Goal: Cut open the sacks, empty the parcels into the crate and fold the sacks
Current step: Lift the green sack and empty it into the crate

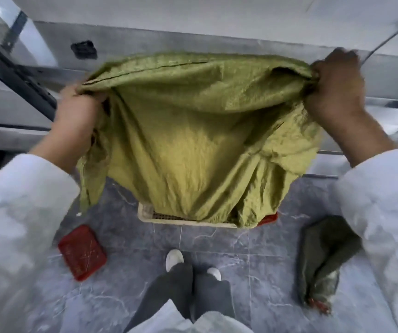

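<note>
A yellow-green woven sack [193, 131] hangs upside down in front of me, its stitched bottom seam on top. My left hand [78, 111] grips the seam's left corner and my right hand [334, 87] grips the bunched right corner. The sack's lower end drapes into a cream plastic crate [145, 213] on the floor, hiding most of it. A bit of red [268, 218] shows at the crate's right edge; I cannot tell what it is. The crate's contents are hidden by the sack.
A red flat parcel [82, 251] lies on the grey marble floor to the left of my feet [193, 263]. A dark green crumpled sack [322, 263] lies on the right. A grey wall ledge and a dark metal frame [13, 70] stand behind.
</note>
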Tool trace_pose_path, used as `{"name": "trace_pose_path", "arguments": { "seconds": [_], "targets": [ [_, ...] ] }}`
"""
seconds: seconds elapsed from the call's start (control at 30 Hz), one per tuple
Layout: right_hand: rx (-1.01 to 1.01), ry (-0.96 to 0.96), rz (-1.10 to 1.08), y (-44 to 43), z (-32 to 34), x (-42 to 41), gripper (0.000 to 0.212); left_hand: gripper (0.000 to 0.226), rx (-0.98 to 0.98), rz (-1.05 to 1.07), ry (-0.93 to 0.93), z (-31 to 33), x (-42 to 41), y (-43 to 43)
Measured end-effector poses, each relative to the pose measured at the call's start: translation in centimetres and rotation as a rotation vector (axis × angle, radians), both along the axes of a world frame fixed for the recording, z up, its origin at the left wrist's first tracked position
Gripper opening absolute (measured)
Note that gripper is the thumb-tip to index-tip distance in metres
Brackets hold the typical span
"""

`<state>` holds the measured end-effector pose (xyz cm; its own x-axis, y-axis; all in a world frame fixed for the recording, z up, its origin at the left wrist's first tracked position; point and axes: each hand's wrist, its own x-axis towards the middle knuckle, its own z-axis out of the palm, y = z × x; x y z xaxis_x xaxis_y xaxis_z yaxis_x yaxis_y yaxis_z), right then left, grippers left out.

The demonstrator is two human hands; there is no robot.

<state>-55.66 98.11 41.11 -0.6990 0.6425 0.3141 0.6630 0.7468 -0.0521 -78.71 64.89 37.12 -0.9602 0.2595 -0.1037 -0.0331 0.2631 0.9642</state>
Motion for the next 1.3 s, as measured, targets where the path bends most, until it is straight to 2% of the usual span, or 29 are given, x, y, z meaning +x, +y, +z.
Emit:
{"name": "trace_pose_path", "arguments": {
  "seconds": [0.07, 0.13, 0.2, 0.3, 0.33, 0.4, 0.47, 0.5, 0.53, 0.57, 0.6, 0.63, 0.67, 0.7, 0.73, 0.77, 0.8, 0.83, 0.87, 0.9, 0.93, 1.0, 1.03, 1.07, 1.1, 1.17, 1.23, 1.27, 1.3],
  "targets": [
    [0.022, 0.133, 0.056, -1.5, -2.6, 1.4, 0.039, 0.036, 0.042, 0.043, -0.024, -1.9, 0.9, -0.7],
    [-0.293, -0.155, 0.118, -4.4, -8.2, 3.1, 0.039, 0.026, -0.279, -0.191, -0.092, -5.3, 4.7, -0.3],
    [-0.498, -0.383, 0.147, -5.5, -11.1, 4.2, 0.033, 0.014, -0.417, -0.378, -0.200, -7.2, 8.0, 0.8],
    [-0.553, 0.097, -0.027, -3.1, -8.9, 2.6, 0.024, 0.018, -0.123, 0.038, -0.185, -5.3, 6.7, 2.6],
    [-0.588, 0.289, -0.089, -2.8, -8.4, 2.4, 0.020, 0.022, -0.162, 0.059, -0.084, -5.5, 6.3, 2.2],
    [-0.618, 0.291, -0.048, -2.9, -9.2, 2.3, 0.014, 0.022, -0.333, -0.300, 0.156, -5.8, 6.8, 2.4],
    [-0.726, -0.183, 0.181, -3.6, -10.5, 3.1, 0.019, 0.058, -0.602, -0.871, 0.198, -7.0, 7.9, 1.8],
    [-0.691, -0.248, 0.200, -3.1, -9.8, 3.3, 0.018, 0.078, -0.654, -0.956, 0.073, -6.1, 7.6, 1.5],
    [-0.687, -0.147, 0.152, -1.7, -8.6, 2.8, 0.015, 0.088, -0.634, -0.921, -0.014, -5.0, 6.4, 1.7],
    [-0.653, 0.094, 0.070, -0.7, -7.0, 2.4, 0.014, 0.087, -0.461, -0.706, -0.068, -3.9, 4.9, 2.5],
    [-0.587, 0.367, 0.032, -0.5, -5.9, 2.1, 0.014, 0.081, -0.376, -0.489, -0.011, -4.3, 3.6, 3.0],
    [-0.536, 0.448, 0.012, -1.3, -5.7, 2.1, 0.012, 0.078, -0.389, -0.402, 0.053, -4.3, 3.4, 3.5],
    [-0.497, 0.415, 0.074, -2.5, -5.9, 2.0, 0.016, 0.078, -0.502, -0.512, 0.169, -4.7, 3.6, 3.4],
    [-0.455, 0.189, 0.237, -3.6, -7.4, 1.9, 0.024, 0.075, -0.627, -0.769, 0.160, -5.4, 5.0, 2.9],
    [-0.457, -0.215, 0.401, -5.2, -8.6, 2.6, 0.028, 0.065, -0.754, -0.963, 0.231, -5.9, 6.5, 2.4],
    [-0.449, -0.386, 0.525, -5.8, -9.0, 3.1, 0.028, 0.050, -0.745, -0.961, 0.295, -6.1, 7.0, 2.2],
    [-0.545, -0.292, 0.487, -5.1, -8.2, 2.7, 0.027, 0.035, -0.702, -0.828, 0.186, -5.6, 6.7, 3.0],
    [-0.588, -0.076, 0.321, -3.7, -6.6, 2.0, 0.027, 0.027, -0.448, -0.505, 0.131, -4.3, 5.8, 4.0],
    [-0.600, 0.309, 0.178, -2.5, -4.9, 1.6, 0.025, 0.020, -0.243, -0.261, 0.119, -3.7, 4.8, 4.8],
    [-0.547, 0.553, 0.035, -1.7, -4.8, 1.4, 0.021, 0.015, -0.103, -0.139, 0.094, -2.7, 5.1, 5.1],
    [-0.543, 0.666, -0.022, -1.6, -4.7, 1.3, 0.018, 0.012, -0.105, -0.187, 0.092, -1.9, 6.0, 5.6],
    [-0.558, 0.308, 0.132, -3.0, -7.0, 1.3, 0.030, 0.017, -0.270, -0.616, -0.023, -2.6, 9.3, 5.8],
    [-0.613, -0.029, 0.271, -4.1, -7.6, 1.9, 0.035, 0.019, -0.313, -0.709, -0.085, -2.7, 10.3, 5.8],
    [-0.591, -0.134, 0.366, -3.9, -7.8, 2.2, 0.034, 0.019, -0.333, -0.650, -0.034, -2.8, 10.0, 6.0],
    [-0.597, -0.081, 0.339, -3.1, -6.3, 1.9, 0.030, 0.015, -0.265, -0.449, -0.043, -1.9, 8.7, 6.2],
    [-0.609, 0.371, 0.134, -1.4, -2.8, 1.3, 0.025, 0.009, -0.041, -0.084, -0.051, 0.1, 6.3, 6.1],
    [-0.586, 0.644, 0.072, -1.1, -1.3, 1.1, 0.025, 0.012, -0.072, -0.215, -0.044, 0.9, 5.5, 6.3],
    [-0.620, 0.532, 0.107, -1.6, -1.5, 0.9, 0.027, 0.012, -0.183, -0.325, -0.023, 0.5, 5.3, 5.9],
    [-0.594, 0.245, 0.149, -2.0, -2.7, 1.1, 0.026, 0.008, -0.297, -0.366, 0.027, 0.1, 5.2, 5.5]
  ]
}}
